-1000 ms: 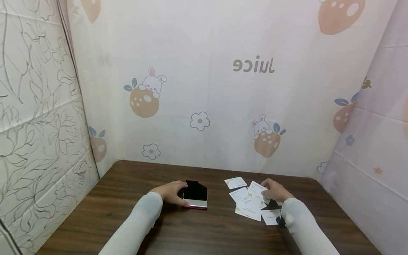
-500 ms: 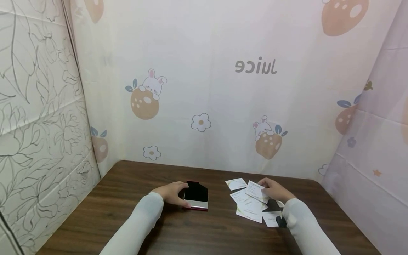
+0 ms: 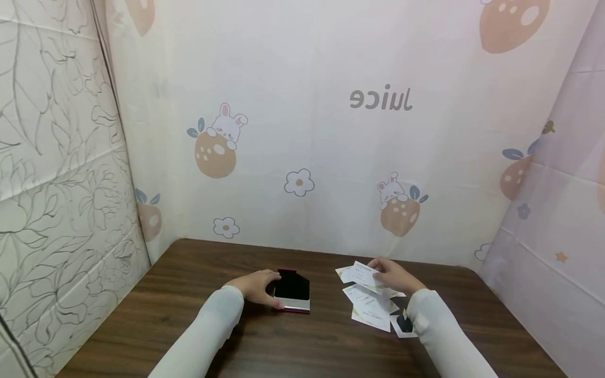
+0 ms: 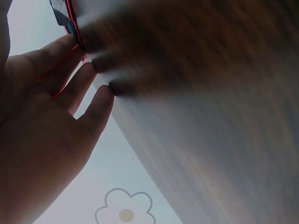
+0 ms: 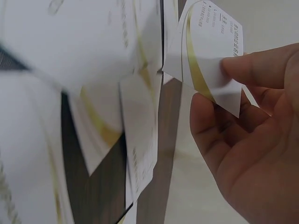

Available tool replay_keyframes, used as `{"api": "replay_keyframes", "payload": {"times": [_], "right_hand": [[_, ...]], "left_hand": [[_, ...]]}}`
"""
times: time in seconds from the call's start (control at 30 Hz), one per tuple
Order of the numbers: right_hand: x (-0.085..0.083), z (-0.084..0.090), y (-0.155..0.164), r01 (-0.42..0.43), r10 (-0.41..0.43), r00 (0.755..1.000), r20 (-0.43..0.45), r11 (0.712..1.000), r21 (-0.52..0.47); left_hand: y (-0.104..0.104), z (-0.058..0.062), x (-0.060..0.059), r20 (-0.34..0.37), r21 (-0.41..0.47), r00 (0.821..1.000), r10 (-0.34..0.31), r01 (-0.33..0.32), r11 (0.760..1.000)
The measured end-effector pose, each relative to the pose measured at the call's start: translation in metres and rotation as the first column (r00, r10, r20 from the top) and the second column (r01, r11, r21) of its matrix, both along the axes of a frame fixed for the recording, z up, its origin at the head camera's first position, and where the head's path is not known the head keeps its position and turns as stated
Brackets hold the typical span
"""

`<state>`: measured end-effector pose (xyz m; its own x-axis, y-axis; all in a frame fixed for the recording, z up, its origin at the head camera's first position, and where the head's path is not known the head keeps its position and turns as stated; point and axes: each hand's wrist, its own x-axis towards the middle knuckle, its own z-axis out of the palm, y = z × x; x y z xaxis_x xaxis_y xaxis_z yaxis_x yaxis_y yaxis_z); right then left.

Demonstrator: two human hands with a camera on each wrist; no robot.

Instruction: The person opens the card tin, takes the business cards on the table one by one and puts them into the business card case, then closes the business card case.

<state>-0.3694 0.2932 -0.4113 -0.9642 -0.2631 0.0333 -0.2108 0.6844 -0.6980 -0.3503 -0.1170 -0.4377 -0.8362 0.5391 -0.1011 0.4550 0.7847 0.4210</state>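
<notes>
In the head view my left hand (image 3: 257, 287) holds a card case (image 3: 292, 290) by its left side, thumb at the near edge and fingers toward the far corner. The case lies open on the table, black inside with a silver band and red edges. Only its red rim (image 4: 74, 23) shows beyond the fingertips in the left wrist view. My right hand (image 3: 396, 275) pinches a white business card (image 3: 363, 274) between thumb and fingers, raised and tilted over other cards. The right wrist view shows a gold curve and small print on this card (image 5: 205, 56).
Several loose business cards (image 3: 371, 312) overlap on the dark wooden table (image 3: 283, 346) below the right hand. One card (image 3: 400, 332) lies nearest the right sleeve, with a black patch over it. A printed curtain (image 3: 264, 157) hangs behind the table's far edge.
My right hand has shifted left and lifted the card, which now overlaps the far-left card in the head view. The left hand and the case have stayed in place.
</notes>
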Motion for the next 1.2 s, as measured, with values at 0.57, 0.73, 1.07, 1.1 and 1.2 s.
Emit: {"api": "replay_keyframes", "payload": {"times": [0.57, 0.73, 1.07, 1.1, 1.2], "right_hand": [[-0.008, -0.001, -0.076, -0.162, 0.159, 0.981, -0.108, 0.986, -0.028], [-0.008, -0.002, -0.099, -0.19, 0.186, 0.976, -0.118, 0.981, -0.027], [-0.009, -0.01, -0.137, -0.2, 0.194, 0.976, -0.104, 0.979, -0.051], [-0.01, -0.011, -0.14, -0.205, 0.198, 0.975, -0.101, 0.977, -0.055], [-0.01, -0.014, -0.147, -0.215, 0.209, 0.973, -0.096, 0.975, -0.062]], "left_hand": [[0.005, 0.003, 0.015, -0.01, 0.004, 1.0, 0.017, -0.017, 1.0], [0.008, 0.004, 0.018, -0.011, 0.006, 0.999, 0.039, -0.039, 0.999], [0.008, 0.004, 0.015, -0.007, 0.008, 0.999, 0.051, -0.051, 0.999], [0.008, 0.004, 0.015, -0.006, 0.01, 0.999, 0.05, -0.05, 0.999], [0.008, 0.001, 0.013, -0.003, 0.017, 0.999, 0.042, -0.042, 0.999]]}}
